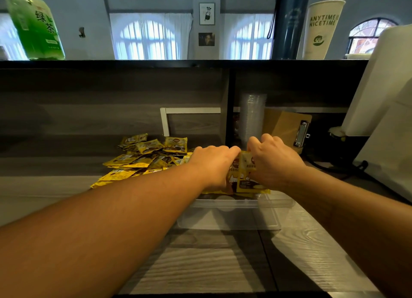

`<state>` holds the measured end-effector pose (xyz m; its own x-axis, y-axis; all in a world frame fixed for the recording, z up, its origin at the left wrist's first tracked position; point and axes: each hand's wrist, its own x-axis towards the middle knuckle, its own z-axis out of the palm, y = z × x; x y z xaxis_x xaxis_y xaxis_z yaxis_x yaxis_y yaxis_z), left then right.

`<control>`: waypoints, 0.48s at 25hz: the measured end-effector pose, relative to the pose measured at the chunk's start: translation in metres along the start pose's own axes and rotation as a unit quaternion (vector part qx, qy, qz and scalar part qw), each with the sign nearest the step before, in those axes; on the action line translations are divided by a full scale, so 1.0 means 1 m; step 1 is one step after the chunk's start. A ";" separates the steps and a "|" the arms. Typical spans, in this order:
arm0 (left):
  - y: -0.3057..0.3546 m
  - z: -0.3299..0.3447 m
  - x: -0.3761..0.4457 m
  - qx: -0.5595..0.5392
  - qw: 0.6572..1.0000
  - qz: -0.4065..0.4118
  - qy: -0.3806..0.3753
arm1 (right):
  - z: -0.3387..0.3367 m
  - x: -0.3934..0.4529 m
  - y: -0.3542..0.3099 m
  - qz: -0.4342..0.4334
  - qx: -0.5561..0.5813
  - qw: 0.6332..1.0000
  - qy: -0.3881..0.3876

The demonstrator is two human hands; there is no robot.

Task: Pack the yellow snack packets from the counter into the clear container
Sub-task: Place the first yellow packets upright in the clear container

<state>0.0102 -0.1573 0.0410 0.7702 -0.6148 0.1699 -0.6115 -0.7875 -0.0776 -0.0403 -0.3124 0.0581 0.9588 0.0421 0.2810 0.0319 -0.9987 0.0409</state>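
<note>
A clear container [229, 217] stands on the wooden counter in front of me. Over its far side, both hands hold a bunch of upright yellow snack packets [244, 177]. My left hand [214, 164] grips them from the left. From the right, my right hand [274, 161] curls its fingers over their tops. A loose pile of yellow packets [142, 157] lies on the counter to the left of the container. The container's far part is hidden by my hands.
A stack of clear cups [253, 117] and a brown clipboard [287, 128] stand behind the container. A white machine [383, 101] with black cables sits at the right. A green bottle [35, 25] and a paper cup [321, 27] stand on the upper ledge.
</note>
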 end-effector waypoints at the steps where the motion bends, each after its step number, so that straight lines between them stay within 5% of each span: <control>1: 0.000 0.001 0.001 0.001 1.000 -0.002 0.003 | 0.001 0.000 -0.001 0.000 0.000 1.000 -0.007; 8: -0.008 -0.010 -0.003 -0.028 0.999 -0.016 -0.008 | 0.000 -0.002 -0.007 -0.019 -0.023 0.999 -0.022; 12: -0.053 -0.017 -0.025 -0.162 0.976 -0.098 0.110 | -0.012 0.003 -0.026 -0.028 0.027 0.999 -0.015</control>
<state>0.0202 -0.0998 0.0579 0.8426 -0.4013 0.3591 -0.5087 -0.8120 0.2862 -0.0418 -0.2855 0.0694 0.9631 0.0986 0.2505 0.1010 -0.9949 0.0032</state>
